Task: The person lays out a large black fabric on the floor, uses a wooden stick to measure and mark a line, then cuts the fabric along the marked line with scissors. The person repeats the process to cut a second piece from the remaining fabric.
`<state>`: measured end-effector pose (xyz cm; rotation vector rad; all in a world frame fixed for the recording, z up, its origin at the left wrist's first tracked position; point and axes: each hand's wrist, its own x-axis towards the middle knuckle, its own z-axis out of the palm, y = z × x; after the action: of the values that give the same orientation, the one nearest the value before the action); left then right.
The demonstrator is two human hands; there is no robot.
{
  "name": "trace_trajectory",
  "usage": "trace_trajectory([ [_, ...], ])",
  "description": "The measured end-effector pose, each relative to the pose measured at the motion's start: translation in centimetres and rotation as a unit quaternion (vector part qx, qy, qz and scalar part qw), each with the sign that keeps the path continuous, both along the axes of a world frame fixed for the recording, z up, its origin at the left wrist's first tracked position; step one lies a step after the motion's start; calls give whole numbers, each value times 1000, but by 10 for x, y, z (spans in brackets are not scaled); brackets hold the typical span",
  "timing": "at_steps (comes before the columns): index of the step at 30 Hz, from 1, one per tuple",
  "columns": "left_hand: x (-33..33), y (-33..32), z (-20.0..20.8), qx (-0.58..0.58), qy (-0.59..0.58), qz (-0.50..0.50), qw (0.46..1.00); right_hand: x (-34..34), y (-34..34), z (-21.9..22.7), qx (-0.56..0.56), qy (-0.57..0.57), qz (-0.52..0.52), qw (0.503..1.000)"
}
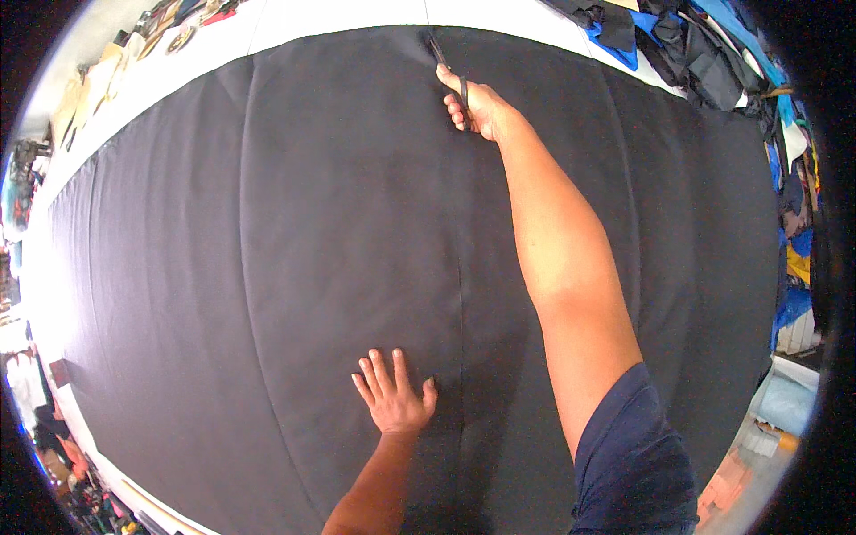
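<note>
A wide sheet of black fabric [348, 223] covers most of the white table, with long creases running from near to far. At its far edge, my right hand [481, 109] grips a pair of dark-handled scissors [436, 51], fingers wrapped through the handle. The blades point away from me and meet the cloth near its far border; how far they are parted is too small to tell. Closer in, my left hand [398, 403] lies palm down on the fabric, fingers spread. Just right of it, a thin straight line runs lengthwise along the cloth; whether it is a cut or a crease I cannot tell.
White tabletop [339, 16] shows beyond the fabric's far edge. A heap of black and blue cloth pieces [704, 62] lies at the far right and continues down that side. Tools and small items [183, 37] lie at the far left. Assorted clutter [80, 481] fills the lower left.
</note>
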<state>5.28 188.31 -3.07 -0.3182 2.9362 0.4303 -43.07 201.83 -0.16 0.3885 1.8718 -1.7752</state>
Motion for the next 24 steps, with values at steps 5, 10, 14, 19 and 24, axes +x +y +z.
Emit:
trace_trajectory([
  [5,3,0,-3,10,8,-3,1000,-16,-6,-9,3,25,-25,999],
  [10,2,-1,-1,0,4,3,1000,-21,-24,-13,12,33,-42,999],
  [14,-1,3,2,-3,2,2,1000,-23,-18,-30,25,93,-57,994],
  [19,-4,6,4,-4,10,0,1000,-10,-29,-29,101,158,-86,978],
  [24,-3,-2,11,-1,-19,13,1000,92,-33,-7,-111,166,-152,968],
])
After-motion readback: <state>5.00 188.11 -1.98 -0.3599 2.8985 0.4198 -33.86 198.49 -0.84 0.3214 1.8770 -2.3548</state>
